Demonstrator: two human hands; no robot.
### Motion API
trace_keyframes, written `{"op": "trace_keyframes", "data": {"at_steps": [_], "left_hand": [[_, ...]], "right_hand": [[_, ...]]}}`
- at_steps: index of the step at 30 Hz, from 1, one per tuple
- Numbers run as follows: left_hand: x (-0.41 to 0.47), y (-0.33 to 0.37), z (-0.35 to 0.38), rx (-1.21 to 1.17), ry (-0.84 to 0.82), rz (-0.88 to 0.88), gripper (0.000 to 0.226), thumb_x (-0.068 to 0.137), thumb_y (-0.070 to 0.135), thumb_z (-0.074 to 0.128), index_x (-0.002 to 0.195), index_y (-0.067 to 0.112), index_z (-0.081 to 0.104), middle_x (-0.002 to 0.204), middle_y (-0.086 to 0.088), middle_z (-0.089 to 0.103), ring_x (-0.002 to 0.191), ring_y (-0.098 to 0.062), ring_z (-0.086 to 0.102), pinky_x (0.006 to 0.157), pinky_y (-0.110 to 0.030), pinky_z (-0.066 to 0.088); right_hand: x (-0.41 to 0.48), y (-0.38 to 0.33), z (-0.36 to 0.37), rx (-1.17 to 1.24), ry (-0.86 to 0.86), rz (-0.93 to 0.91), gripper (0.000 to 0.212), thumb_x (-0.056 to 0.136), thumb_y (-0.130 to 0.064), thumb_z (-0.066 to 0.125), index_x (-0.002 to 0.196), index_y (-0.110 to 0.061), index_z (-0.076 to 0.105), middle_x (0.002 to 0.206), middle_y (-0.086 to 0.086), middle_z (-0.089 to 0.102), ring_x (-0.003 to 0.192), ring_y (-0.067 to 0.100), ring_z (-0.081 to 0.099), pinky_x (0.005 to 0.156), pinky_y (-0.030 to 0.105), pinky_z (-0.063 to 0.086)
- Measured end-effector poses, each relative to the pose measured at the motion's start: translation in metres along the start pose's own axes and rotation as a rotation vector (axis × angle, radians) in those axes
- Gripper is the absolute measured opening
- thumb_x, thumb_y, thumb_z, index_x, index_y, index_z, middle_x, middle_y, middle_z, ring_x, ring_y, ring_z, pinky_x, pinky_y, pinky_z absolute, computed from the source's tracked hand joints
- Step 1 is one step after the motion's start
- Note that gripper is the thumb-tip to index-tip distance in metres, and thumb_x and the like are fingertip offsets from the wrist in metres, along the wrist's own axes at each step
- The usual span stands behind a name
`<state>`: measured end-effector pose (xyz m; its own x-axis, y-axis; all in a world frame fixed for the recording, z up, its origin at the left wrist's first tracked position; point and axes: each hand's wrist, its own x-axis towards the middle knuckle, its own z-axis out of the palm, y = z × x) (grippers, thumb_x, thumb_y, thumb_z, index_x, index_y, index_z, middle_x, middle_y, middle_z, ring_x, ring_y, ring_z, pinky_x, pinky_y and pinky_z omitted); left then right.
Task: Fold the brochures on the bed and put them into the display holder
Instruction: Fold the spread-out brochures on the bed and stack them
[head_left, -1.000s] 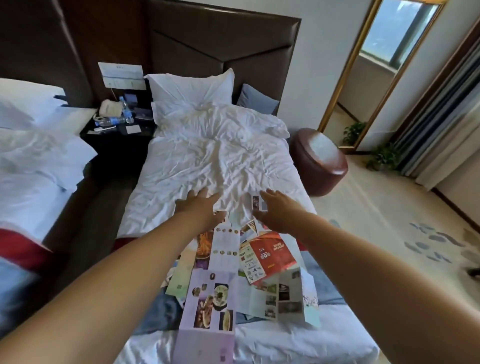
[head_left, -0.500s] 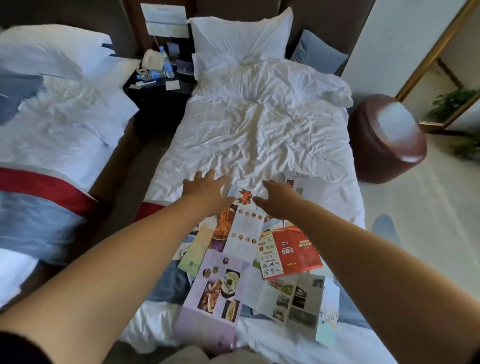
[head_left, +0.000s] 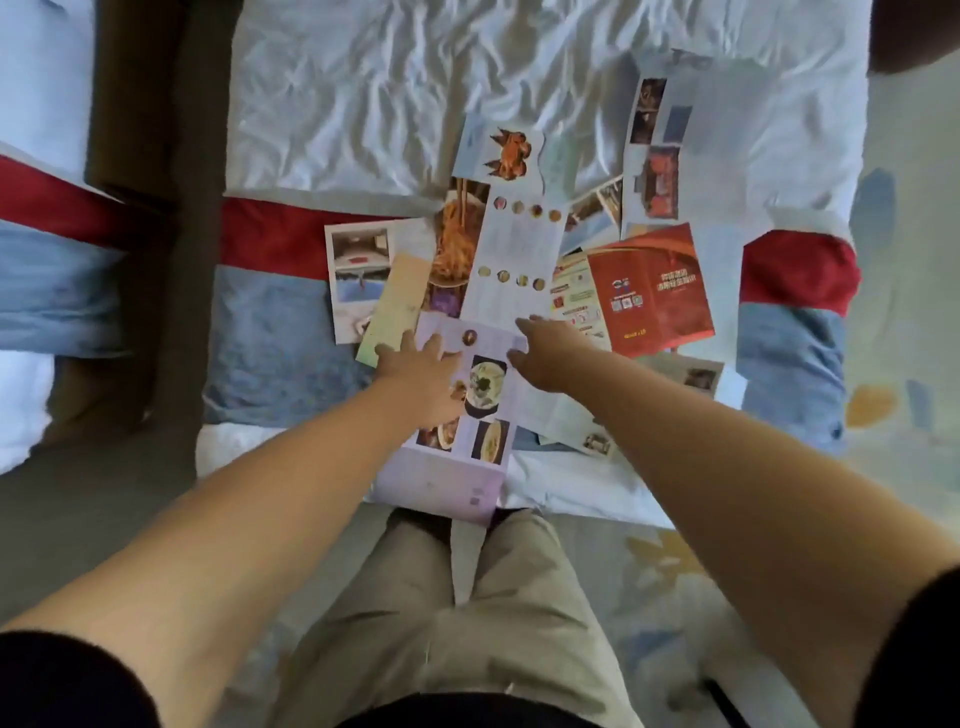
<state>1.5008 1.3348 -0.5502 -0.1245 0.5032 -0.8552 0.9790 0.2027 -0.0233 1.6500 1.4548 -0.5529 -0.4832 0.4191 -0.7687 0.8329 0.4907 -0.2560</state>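
Several unfolded brochures lie in a loose pile at the foot of the bed (head_left: 363, 104). A lilac food brochure (head_left: 457, 467) hangs over the near edge. Beyond it lie a white noodle menu (head_left: 514, 249), a red brochure (head_left: 649, 286), a crab leaflet (head_left: 498, 150) and a pale photo sheet (head_left: 670, 140). My left hand (head_left: 421, 374) rests flat on the lilac brochure's far end with fingers spread. My right hand (head_left: 545, 353) hovers at that brochure's right edge, fingers apart, holding nothing. No display holder is in view.
A red and blue runner (head_left: 275, 291) crosses the bed under the pile. A second bed (head_left: 41, 291) stands at the left across a narrow dark gap (head_left: 150, 260). My legs in beige trousers (head_left: 452, 613) touch the bed's end. Patterned carpet (head_left: 909, 364) lies to the right.
The view has tilted down to the foot of the bed. Both hands have drawn back from the far end of the pile to the lilac brochure near me.
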Motion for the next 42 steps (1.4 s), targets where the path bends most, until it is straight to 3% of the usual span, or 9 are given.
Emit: {"op": "trace_keyframes", "data": {"at_steps": [5,8,13,18,27,34,37,40,42], "left_hand": [[0.052,0.016,0.103,-0.128,-0.083,0.052,0.089,0.094,0.069,0.046,0.162,0.038,-0.003,0.172,-0.002,-0.007,0.155,-0.042,0.003,0.117,-0.066,0.025],[0.082,0.031,0.15,-0.216,-0.074,-0.03,0.099,0.088,0.08,0.044,0.16,0.041,-0.012,0.17,-0.005,-0.018,0.153,-0.049,0.001,0.113,-0.069,0.03],[0.13,0.067,0.202,-0.431,0.074,-0.18,0.117,0.07,0.1,0.033,0.149,0.047,-0.035,0.16,-0.011,-0.042,0.149,-0.056,-0.018,0.109,-0.079,0.019],[0.171,0.075,0.212,-0.529,0.304,-0.309,0.12,0.061,0.109,0.021,0.153,0.048,-0.027,0.159,-0.01,-0.042,0.146,-0.06,-0.023,0.1,-0.089,-0.001],[0.191,0.022,0.21,-0.294,0.447,-0.099,0.127,0.055,0.11,0.031,0.158,0.05,-0.012,0.169,-0.012,-0.023,0.146,-0.065,-0.013,0.101,-0.088,-0.003],[0.206,-0.031,0.166,0.058,0.324,0.059,0.142,0.051,0.104,0.049,0.149,0.047,-0.036,0.16,-0.004,-0.043,0.149,-0.057,-0.018,0.114,-0.08,0.004],[0.218,-0.055,0.13,0.264,0.268,0.168,0.151,0.05,0.094,0.064,0.146,0.045,-0.041,0.156,-0.001,-0.05,0.149,-0.052,-0.024,0.118,-0.075,0.001],[0.226,-0.071,0.104,0.319,0.21,0.225,0.157,0.049,0.085,0.074,0.142,0.045,-0.046,0.151,0.002,-0.055,0.147,-0.048,-0.032,0.117,-0.074,-0.003],[0.227,-0.075,0.097,0.313,0.198,0.236,0.159,0.052,0.078,0.081,0.141,0.045,-0.047,0.151,0.005,-0.055,0.146,-0.046,-0.034,0.115,-0.074,-0.005]], "right_hand": [[0.051,0.027,0.092,-0.04,-0.122,0.045,0.063,0.104,-0.037,0.053,0.158,-0.013,0.032,0.162,0.013,0.033,0.149,0.034,0.032,0.118,0.05,0.034],[0.081,0.036,0.125,-0.128,-0.138,0.052,0.071,0.103,-0.03,0.054,0.162,-0.01,0.021,0.171,0.015,0.01,0.158,0.036,0.007,0.126,0.049,0.02],[0.138,0.05,0.146,-0.187,0.087,-0.001,0.081,0.106,-0.029,0.048,0.166,-0.014,-0.005,0.171,0.01,-0.019,0.158,0.03,-0.018,0.127,0.043,-0.003],[0.18,0.059,0.152,-0.273,0.279,-0.119,0.077,0.107,-0.053,0.03,0.166,-0.02,-0.006,0.173,0.01,-0.013,0.159,0.027,-0.013,0.129,0.044,-0.006],[0.166,0.066,0.191,-0.184,0.328,0.024,0.079,0.105,-0.064,0.017,0.165,-0.022,-0.01,0.172,0.011,-0.017,0.159,0.028,-0.014,0.129,0.044,-0.008],[0.14,0.056,0.217,-0.239,0.236,0.087,0.078,0.105,-0.062,0.022,0.165,-0.025,-0.014,0.165,0.032,-0.019,0.155,0.046,-0.017,0.12,0.05,-0.024],[0.124,0.054,0.219,-0.272,0.242,0.06,0.07,0.107,-0.055,0.033,0.166,-0.028,0.007,0.165,0.037,-0.004,0.155,0.051,-0.011,0.119,0.051,-0.027],[0.134,0.062,0.201,-0.185,0.387,0.011,0.056,0.107,-0.049,0.042,0.159,-0.03,0.03,0.168,0.031,-0.012,0.157,0.045,-0.012,0.121,0.048,-0.022],[0.152,0.07,0.184,-0.156,0.432,0.019,0.063,0.107,-0.056,0.035,0.164,-0.04,0.014,0.169,0.024,-0.019,0.157,0.04,-0.016,0.124,0.049,-0.016]]}}
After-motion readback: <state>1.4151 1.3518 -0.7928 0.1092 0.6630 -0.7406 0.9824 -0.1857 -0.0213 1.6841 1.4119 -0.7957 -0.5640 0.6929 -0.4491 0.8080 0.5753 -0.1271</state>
